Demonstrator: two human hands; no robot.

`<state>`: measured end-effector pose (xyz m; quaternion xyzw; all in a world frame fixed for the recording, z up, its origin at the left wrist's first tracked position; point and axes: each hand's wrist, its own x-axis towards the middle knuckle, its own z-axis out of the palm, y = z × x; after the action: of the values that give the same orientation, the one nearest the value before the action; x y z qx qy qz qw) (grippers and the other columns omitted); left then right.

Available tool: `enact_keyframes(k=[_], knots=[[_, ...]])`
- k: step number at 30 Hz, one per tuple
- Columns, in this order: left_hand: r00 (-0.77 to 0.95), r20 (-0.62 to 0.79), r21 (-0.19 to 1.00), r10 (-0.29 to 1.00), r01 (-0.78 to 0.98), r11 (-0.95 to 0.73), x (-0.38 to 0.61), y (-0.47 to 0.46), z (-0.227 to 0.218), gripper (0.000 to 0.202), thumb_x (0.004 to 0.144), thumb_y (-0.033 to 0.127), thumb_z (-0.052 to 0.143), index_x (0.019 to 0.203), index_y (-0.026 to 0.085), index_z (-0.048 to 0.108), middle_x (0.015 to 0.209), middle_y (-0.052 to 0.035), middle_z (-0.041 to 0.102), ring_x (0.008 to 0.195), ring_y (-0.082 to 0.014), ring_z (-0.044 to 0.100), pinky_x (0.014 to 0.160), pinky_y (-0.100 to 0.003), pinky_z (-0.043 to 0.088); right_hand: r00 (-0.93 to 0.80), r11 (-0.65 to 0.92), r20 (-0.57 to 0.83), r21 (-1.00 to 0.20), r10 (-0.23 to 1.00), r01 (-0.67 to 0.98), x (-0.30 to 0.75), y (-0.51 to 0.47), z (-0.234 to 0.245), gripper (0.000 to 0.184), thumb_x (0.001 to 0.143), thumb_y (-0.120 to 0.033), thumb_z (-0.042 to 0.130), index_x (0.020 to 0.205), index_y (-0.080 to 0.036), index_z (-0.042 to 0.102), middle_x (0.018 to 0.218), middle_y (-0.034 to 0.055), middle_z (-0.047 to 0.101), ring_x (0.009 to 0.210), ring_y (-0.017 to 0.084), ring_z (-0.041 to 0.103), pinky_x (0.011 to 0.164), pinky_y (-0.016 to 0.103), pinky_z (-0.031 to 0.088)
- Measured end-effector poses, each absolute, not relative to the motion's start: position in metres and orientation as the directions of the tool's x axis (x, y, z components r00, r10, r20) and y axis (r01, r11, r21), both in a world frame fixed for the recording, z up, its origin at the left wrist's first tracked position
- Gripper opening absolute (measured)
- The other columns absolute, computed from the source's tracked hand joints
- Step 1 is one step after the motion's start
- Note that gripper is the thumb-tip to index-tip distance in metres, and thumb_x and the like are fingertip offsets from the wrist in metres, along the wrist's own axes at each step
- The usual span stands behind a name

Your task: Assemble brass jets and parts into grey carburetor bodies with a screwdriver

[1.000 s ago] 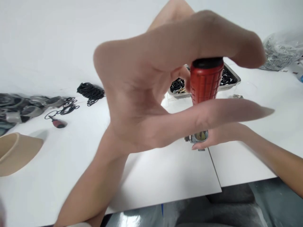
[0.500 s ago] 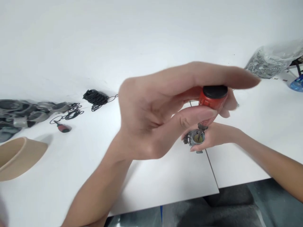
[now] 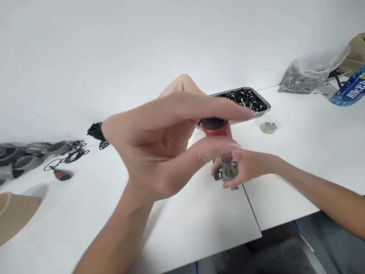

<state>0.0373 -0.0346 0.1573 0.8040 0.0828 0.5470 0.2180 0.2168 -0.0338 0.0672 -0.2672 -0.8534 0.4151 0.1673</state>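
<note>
My left hand (image 3: 159, 148) is large in the foreground, its fingers and thumb wrapped round the red handle of a screwdriver (image 3: 216, 129) with a black end cap. The screwdriver points down, its shaft reaching into the round bore of a small metal throttle body (image 3: 235, 169). A yellowish plate shows inside that bore; exactly where the tip touches I cannot tell. Lower and farther off, my right hand (image 3: 252, 164) grips the throttle body from the right, thumb and fingers on either side, above the white table.
Behind my hands is a metal tray (image 3: 267, 106) of small black parts. A small round disc (image 3: 268, 127), a clear bag of metal pieces (image 3: 298, 78) and a blue bottle (image 3: 349, 89) are at right. Leftward lie black cord (image 3: 95, 130), a red-black tool (image 3: 63, 175), dark rings (image 3: 57, 146) and a beige container (image 3: 21, 213).
My view has shifted, bringing the tray and disc into sight. My left hand and the screwdriver appear farther left and slightly lower; both hands keep their holds.
</note>
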Motion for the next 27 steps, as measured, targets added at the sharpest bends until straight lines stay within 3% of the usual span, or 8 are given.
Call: enact_keyframes(k=[4,8,11,14,19,21,24,27], knots=[[0.474,0.812,0.439,0.34,-0.112,-0.892,0.033,-0.034,0.157,0.037,0.087,0.012,0.06,0.118,0.032,0.064,0.101,0.002,0.069,0.082,-0.0214,0.07,0.061,-0.037,0.059,-0.809,0.519,0.077,-0.801,0.583,0.298,0.217,-0.033,0.067,0.029,0.074,-0.027,0.074,0.102,-0.022,0.067,0.125,0.0061,0.053,0.112,0.021,0.052,0.098,0.038,0.047],[0.509,0.758,0.524,0.407,-0.105,-0.845,0.039,-0.04,0.167,0.031,0.097,0.03,0.046,0.124,0.032,0.06,0.089,-0.0018,0.07,0.072,-0.0217,0.07,0.052,-0.037,0.057,-0.814,0.521,0.057,-0.793,0.579,0.315,0.217,-0.032,0.067,0.03,0.074,-0.027,0.073,0.103,-0.023,0.067,0.126,0.0061,0.051,0.112,0.021,0.052,0.099,0.038,0.047],[0.496,0.793,0.449,0.354,-0.083,-0.89,0.043,-0.043,0.172,0.034,0.092,0.041,0.052,0.126,0.035,0.058,0.078,0.0006,0.064,0.066,-0.0185,0.068,0.049,-0.034,0.054,-0.816,0.532,0.072,-0.79,0.574,0.305,0.217,-0.032,0.067,0.029,0.074,-0.029,0.073,0.101,-0.023,0.068,0.122,0.0058,0.055,0.114,0.023,0.052,0.1,0.04,0.046],[0.387,0.852,0.396,0.353,-0.034,-0.918,0.045,-0.041,0.168,0.036,0.086,0.046,0.059,0.121,0.035,0.061,0.071,0.0032,0.059,0.067,-0.0159,0.065,0.056,-0.033,0.053,-0.804,0.523,0.064,-0.789,0.591,0.321,0.217,-0.033,0.067,0.028,0.074,-0.029,0.073,0.101,-0.023,0.069,0.121,0.0055,0.056,0.113,0.024,0.053,0.1,0.041,0.047],[0.331,0.854,0.468,0.401,-0.152,-0.871,0.041,-0.037,0.161,0.037,0.08,0.044,0.069,0.114,0.029,0.066,0.073,-0.0006,0.067,0.059,-0.0179,0.062,0.052,-0.038,0.052,-0.812,0.536,0.069,-0.783,0.58,0.316,0.217,-0.033,0.067,0.029,0.074,-0.028,0.073,0.102,-0.023,0.067,0.123,0.0062,0.054,0.112,0.022,0.053,0.098,0.04,0.048],[0.355,0.81,0.547,0.466,-0.172,-0.82,0.037,-0.038,0.161,0.039,0.082,0.042,0.068,0.118,0.028,0.066,0.083,-0.0025,0.071,0.065,-0.0224,0.067,0.054,-0.042,0.055,-0.819,0.551,0.092,-0.781,0.567,0.294,0.217,-0.032,0.065,0.029,0.074,-0.029,0.073,0.101,-0.023,0.067,0.125,0.0066,0.052,0.112,0.022,0.052,0.098,0.039,0.048],[0.475,0.757,0.58,0.448,-0.176,-0.795,0.032,-0.041,0.165,0.043,0.084,0.043,0.065,0.125,0.03,0.062,0.094,-0.0034,0.071,0.075,-0.027,0.071,0.054,-0.044,0.059,-0.82,0.564,0.106,-0.774,0.563,0.287,0.217,-0.031,0.065,0.029,0.075,-0.028,0.072,0.102,-0.022,0.067,0.126,0.0071,0.051,0.113,0.022,0.052,0.099,0.039,0.047],[0.499,0.76,0.545,0.417,-0.139,-0.827,0.034,-0.044,0.171,0.046,0.087,0.05,0.058,0.126,0.025,0.063,0.083,-0.0082,0.07,0.071,-0.0264,0.07,0.05,-0.041,0.056,-0.821,0.563,0.091,-0.77,0.564,0.301,0.217,-0.031,0.066,0.029,0.074,-0.029,0.073,0.102,-0.022,0.067,0.126,0.0071,0.051,0.113,0.022,0.051,0.099,0.039,0.047]])
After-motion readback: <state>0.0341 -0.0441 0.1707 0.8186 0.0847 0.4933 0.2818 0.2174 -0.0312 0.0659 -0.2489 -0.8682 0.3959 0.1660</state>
